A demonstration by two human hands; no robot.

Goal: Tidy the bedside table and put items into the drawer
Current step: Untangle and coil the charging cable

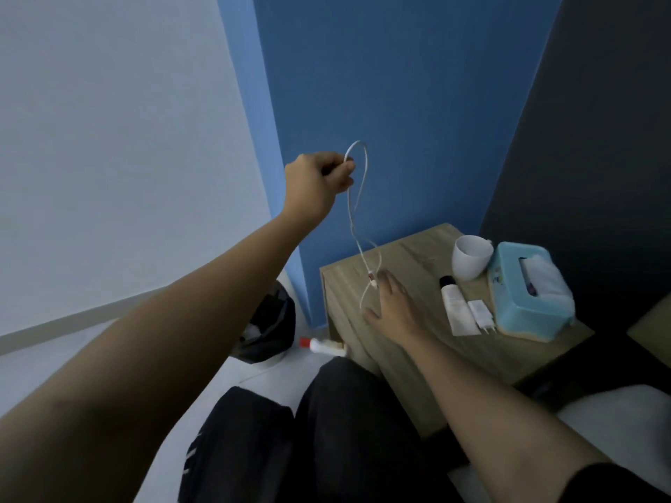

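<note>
My left hand (316, 179) is raised in front of the blue wall and pinches a thin white charging cable (351, 212), which loops above the fingers and hangs down to the wooden bedside table (410, 255). My right hand (390, 303) is low over the table's left part, fingers spread, touching the cable's lower end by its plugs. On the table's right part lie a white tube with a black cap (455, 306), a white charger plug (481, 314), a white cup (470, 257) and a light blue tissue box (526, 295). No drawer shows.
A black bin with a bag (270, 330) stands on the floor left of the table. A white bottle with a red cap (323, 345) lies beside it. My dark-trousered legs (326, 430) fill the bottom middle. A dark wall rises at the right.
</note>
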